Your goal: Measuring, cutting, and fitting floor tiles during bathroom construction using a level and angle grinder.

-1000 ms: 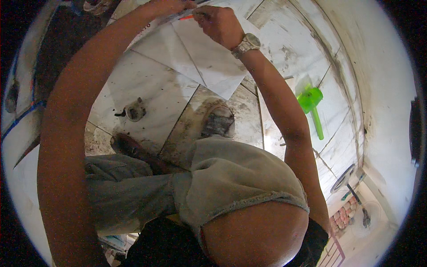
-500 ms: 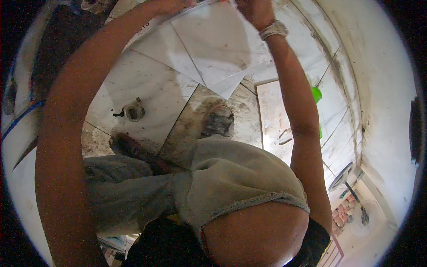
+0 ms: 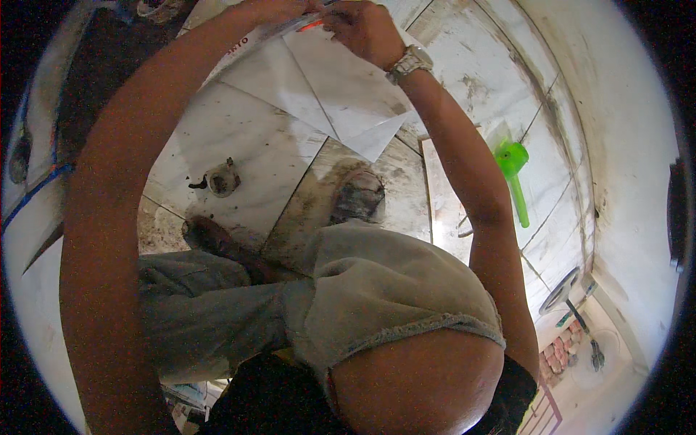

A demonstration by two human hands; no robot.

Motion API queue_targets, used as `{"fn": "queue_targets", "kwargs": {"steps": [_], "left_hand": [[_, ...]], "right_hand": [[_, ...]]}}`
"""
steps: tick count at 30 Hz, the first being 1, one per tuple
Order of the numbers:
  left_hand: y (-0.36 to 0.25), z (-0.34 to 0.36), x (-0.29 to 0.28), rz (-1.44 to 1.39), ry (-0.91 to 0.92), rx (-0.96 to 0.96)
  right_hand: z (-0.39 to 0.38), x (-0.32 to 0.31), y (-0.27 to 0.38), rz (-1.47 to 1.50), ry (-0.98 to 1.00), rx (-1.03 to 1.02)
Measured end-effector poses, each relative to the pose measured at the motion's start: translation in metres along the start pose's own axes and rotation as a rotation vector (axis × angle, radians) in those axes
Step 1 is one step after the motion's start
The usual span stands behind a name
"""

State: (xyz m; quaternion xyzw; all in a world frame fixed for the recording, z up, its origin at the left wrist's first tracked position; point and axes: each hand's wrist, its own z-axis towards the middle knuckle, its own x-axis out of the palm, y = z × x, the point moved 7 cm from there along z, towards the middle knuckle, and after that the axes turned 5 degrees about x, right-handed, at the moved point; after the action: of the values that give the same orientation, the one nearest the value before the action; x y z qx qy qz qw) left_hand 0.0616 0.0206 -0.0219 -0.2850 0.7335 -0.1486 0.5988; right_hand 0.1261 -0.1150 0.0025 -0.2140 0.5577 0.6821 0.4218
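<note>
A clear plastic bag point(image 3: 312, 94) with some lettering hangs from my hands at the far edge, its lower corner pointing down toward my foot. My right hand point(image 3: 365, 32), with a pale watch on the wrist, has its fingers bent and closed at the top of the bag. Next to its fingertips is a small orange strip point(image 3: 312, 25). My left hand point(image 3: 286, 7) reaches the same upper edge from the left. The frame's border cuts it off, so its fingers are mostly hidden.
Beneath me lie dirty whitish floor tiles point(image 3: 254, 138). A small grey ring-shaped piece point(image 3: 222, 180) sits left of my shoe point(image 3: 359, 197). A bright green plastic tool point(image 3: 513, 163) lies right of my forearm, near the wall point(image 3: 631, 145). A round fan-like object point(image 3: 558, 291) stands farther back.
My right hand has moved left, closer to my left hand, along the bag's top. The right forearm has shifted left and uncovers more of the green tool.
</note>
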Motion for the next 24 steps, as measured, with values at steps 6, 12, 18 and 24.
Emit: {"fn": "queue_targets", "kwargs": {"steps": [6,12,18,24], "left_hand": [[-0.008,-0.004,-0.006,0.084,-0.094,0.121],[-0.017,-0.011,-0.007,-0.167,-0.010,-0.131],[-0.009,-0.009,-0.007,0.061,-0.022,-0.084],[0.004,0.002,-0.003,-0.028,-0.007,-0.196]], "right_hand": [[0.006,0.011,0.016,0.002,-0.048,0.035],[0.009,0.009,0.012,-0.118,-0.040,0.031],[0.010,-0.003,0.030,0.169,-0.086,0.005],[0.006,0.019,0.015,0.076,-0.082,-0.030]]}}
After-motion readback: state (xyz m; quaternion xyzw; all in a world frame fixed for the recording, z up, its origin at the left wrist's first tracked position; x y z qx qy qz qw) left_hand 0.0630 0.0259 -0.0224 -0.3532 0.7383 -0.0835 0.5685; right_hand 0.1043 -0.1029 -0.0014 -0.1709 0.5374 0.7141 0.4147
